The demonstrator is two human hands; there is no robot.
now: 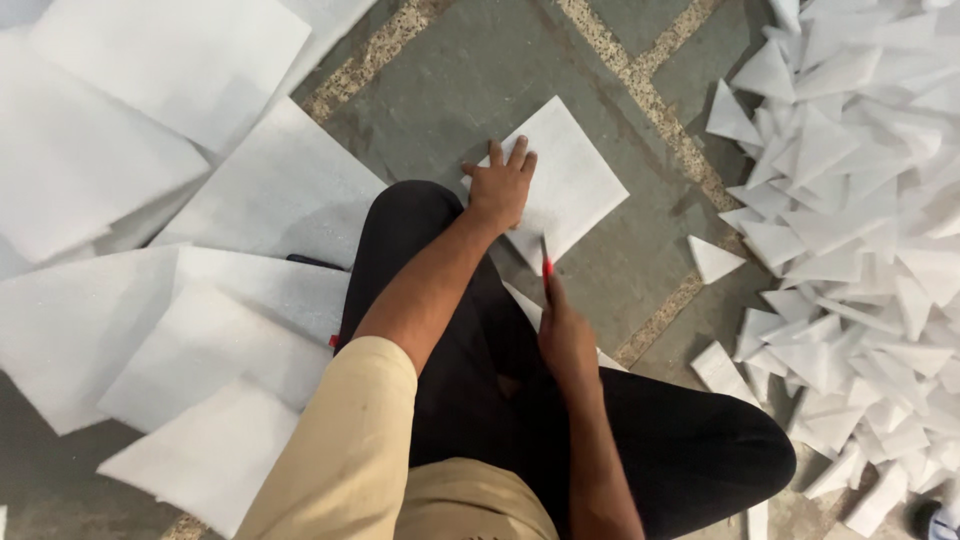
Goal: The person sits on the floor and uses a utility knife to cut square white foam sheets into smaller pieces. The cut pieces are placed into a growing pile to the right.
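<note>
A white square foam sheet (570,180) lies on the grey stone floor in front of my knees. My left hand (498,186) presses flat on the sheet's near-left part, fingers spread. My right hand (565,335) is closed around a thin red-handled blade (546,262) whose tip touches the sheet's near edge. My black trousers (470,350) fill the lower middle of the view, and another white piece pokes out beside my right hand.
Large white foam sheets (200,230) are stacked loosely on the left. A heap of several white cut triangles (860,200) covers the right side. A single triangle (712,258) lies apart near it. Pale speckled strips (650,100) cross the floor.
</note>
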